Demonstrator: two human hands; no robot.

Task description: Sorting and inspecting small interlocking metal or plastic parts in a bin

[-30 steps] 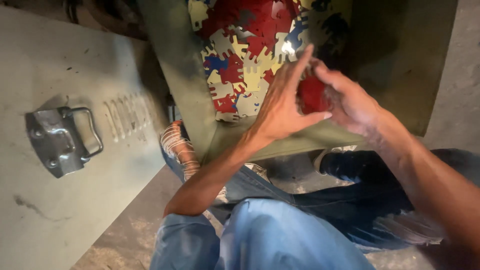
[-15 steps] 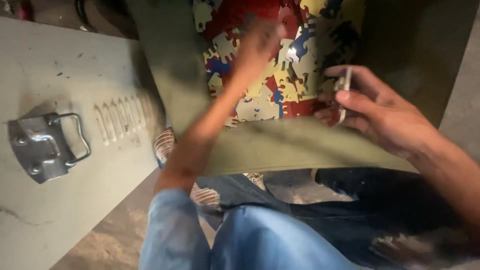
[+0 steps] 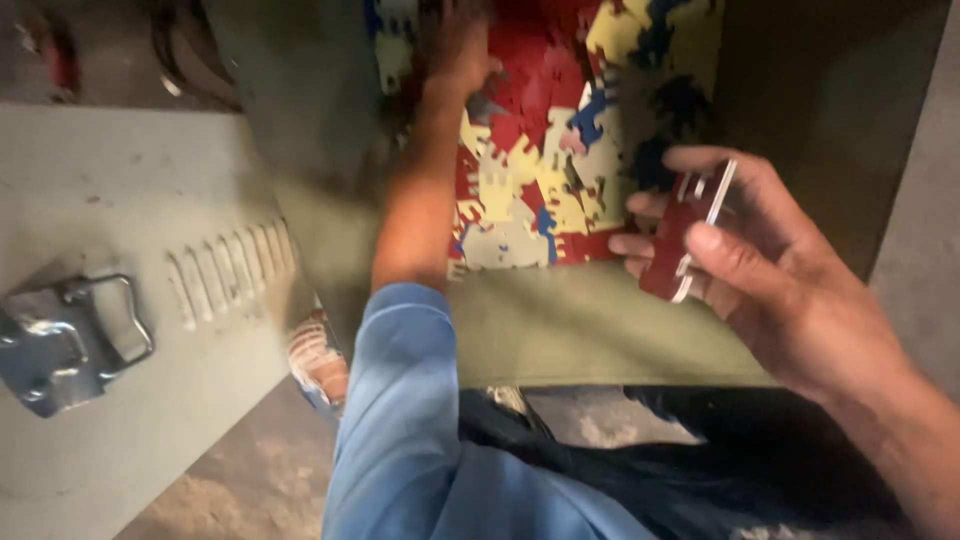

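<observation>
My right hand (image 3: 770, 270) holds a small stack of flat dark red pieces (image 3: 685, 240) edge-on at the right, thumb pressed on top. My left hand (image 3: 455, 45) reaches far forward onto a mat of interlocking red, yellow, blue and cream puzzle-like pieces (image 3: 540, 190). The fingers lie among the pieces at the top edge and are blurred. The mat lies inside an olive green metal cabinet (image 3: 600, 330).
An open pale green metal door (image 3: 110, 200) with vent slots and a silver latch handle (image 3: 60, 340) stands at the left. My blue sleeve (image 3: 400, 400) and dark trousers (image 3: 700, 470) fill the bottom. A striped shoe (image 3: 320, 365) rests on the concrete floor.
My left hand has left my right hand and stretched up onto the coloured mat. My right hand has turned outward, showing the red stack edge-on. The view has shifted closer.
</observation>
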